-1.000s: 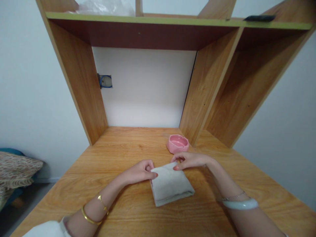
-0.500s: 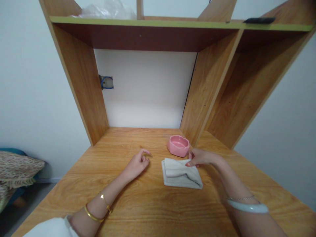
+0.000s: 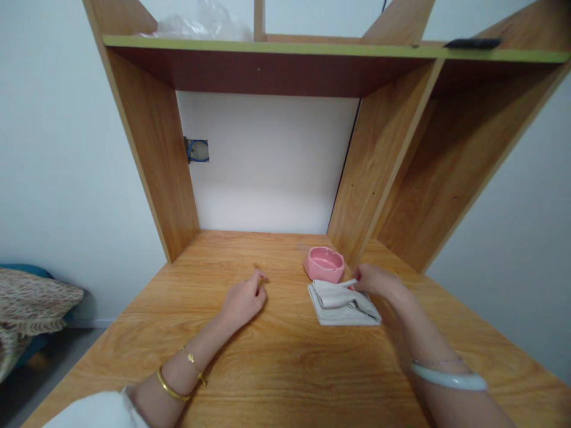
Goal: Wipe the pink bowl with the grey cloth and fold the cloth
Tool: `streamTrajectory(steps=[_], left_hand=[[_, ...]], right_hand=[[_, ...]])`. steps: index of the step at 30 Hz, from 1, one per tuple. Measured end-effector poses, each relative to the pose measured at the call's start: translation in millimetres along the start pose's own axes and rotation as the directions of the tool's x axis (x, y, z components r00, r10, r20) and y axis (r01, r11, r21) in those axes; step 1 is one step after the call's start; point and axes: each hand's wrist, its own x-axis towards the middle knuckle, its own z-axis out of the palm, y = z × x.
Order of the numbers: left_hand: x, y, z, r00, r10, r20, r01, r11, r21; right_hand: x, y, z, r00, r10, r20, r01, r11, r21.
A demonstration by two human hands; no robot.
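A folded light-grey cloth (image 3: 345, 312) lies on the wooden desk (image 3: 285, 362), its upper layer rumpled. My right hand (image 3: 375, 280) pinches the cloth's far right corner and lifts that edge a little; the fingertips are partly hidden behind the fabric. Just behind the cloth stands a pink faceted ashtray (image 3: 322, 272), and the cloth's far edge reaches up to its base. To the left, my left hand (image 3: 244, 300) rests on the desk, holding nothing, with the index finger stretched forward and the other fingers loosely curled.
Tall wooden side panels (image 3: 147, 148) and a divider (image 3: 379, 166) rise from the desk's back. A shelf with a green edge (image 3: 285, 49) crosses above, carrying a clear plastic bag (image 3: 205, 24) and a dark flat object (image 3: 473, 44). A fringed woven cover (image 3: 35, 303) lies at far left.
My right hand has drawn the cloth to the right and away from me, closer to the ashtray, and its far right edge is now raised. My left hand has barely moved.
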Motion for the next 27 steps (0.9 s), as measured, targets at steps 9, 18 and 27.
streamTrajectory(steps=[9, 18, 27], left_hand=[[1, 0, 3.9, 0.999, -0.022, 0.049, 0.020, 0.999, 0.043], [4, -5, 7.3, 0.995, 0.001, 0.101, -0.009, 0.997, 0.080], [13, -20, 6.7, 0.992, 0.080, 0.097, -0.076, 0.996, -0.044]], right_hand=[[-13, -9, -7, 0.993, -0.034, -0.111, 0.030, 0.999, -0.032], [-48, -83, 13, 0.732, -0.580, -0.358, 0.679, 0.667, 0.308], [-59, -119, 54, 0.742, -0.656, -0.138, 0.365, 0.223, 0.904]])
